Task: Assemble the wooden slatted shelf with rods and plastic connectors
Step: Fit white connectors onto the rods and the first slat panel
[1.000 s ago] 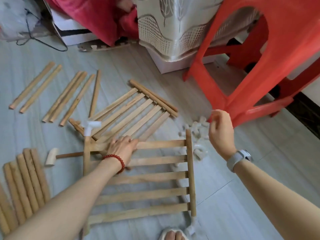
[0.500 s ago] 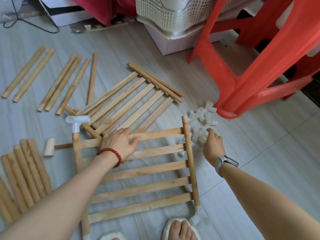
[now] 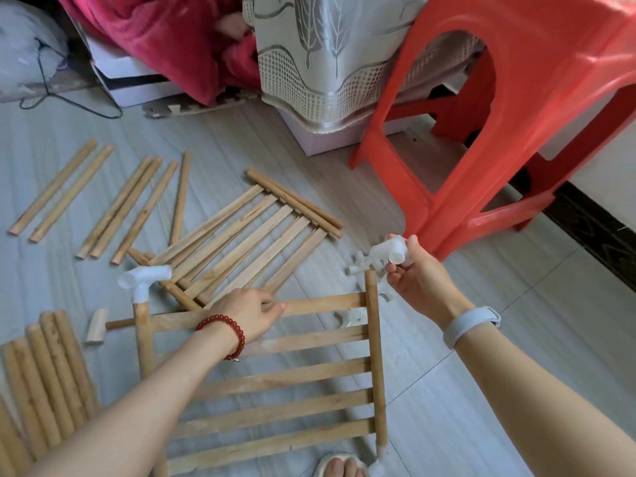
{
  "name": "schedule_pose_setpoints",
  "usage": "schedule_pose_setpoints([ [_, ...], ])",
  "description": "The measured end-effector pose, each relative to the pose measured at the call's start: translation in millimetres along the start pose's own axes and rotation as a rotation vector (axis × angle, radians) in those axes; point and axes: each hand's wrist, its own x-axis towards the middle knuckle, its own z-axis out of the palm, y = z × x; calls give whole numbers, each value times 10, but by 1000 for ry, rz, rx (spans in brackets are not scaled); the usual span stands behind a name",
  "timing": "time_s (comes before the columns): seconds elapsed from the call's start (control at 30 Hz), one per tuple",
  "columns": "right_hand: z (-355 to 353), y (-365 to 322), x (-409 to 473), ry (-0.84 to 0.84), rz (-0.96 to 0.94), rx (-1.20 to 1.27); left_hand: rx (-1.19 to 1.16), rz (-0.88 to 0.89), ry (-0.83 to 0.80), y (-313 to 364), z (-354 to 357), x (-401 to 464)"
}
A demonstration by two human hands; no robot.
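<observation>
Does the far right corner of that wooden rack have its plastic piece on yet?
Not yet. The right rod's top end is bare; the right hand holds a white connector above it.

The slatted panel's (image 3: pixel 275 373) near-left corner lies hidden beneath the left forearm (image 3: pixel 137 418).
</observation>
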Motion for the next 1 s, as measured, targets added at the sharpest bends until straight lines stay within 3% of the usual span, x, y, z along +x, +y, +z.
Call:
schedule_pose_setpoints([
  [0.1,32,-57,-45,-64,27,-58,-54,-5,10,31,-66,-34],
  [0.4,75,-121,-37,-29,-122,-588,-20,3,39,23,-53,-119],
  [0.7,262,-225,-40,-138,-146,-1001,0,24,41,21,-38,-106],
  [0.87,336,-195,20,-77,-341,-1215,17,27,48,29,-48,-127],
  [1.0,412,-288,25,-142,-347,-1506,11,31,55,23,-58,-137],
])
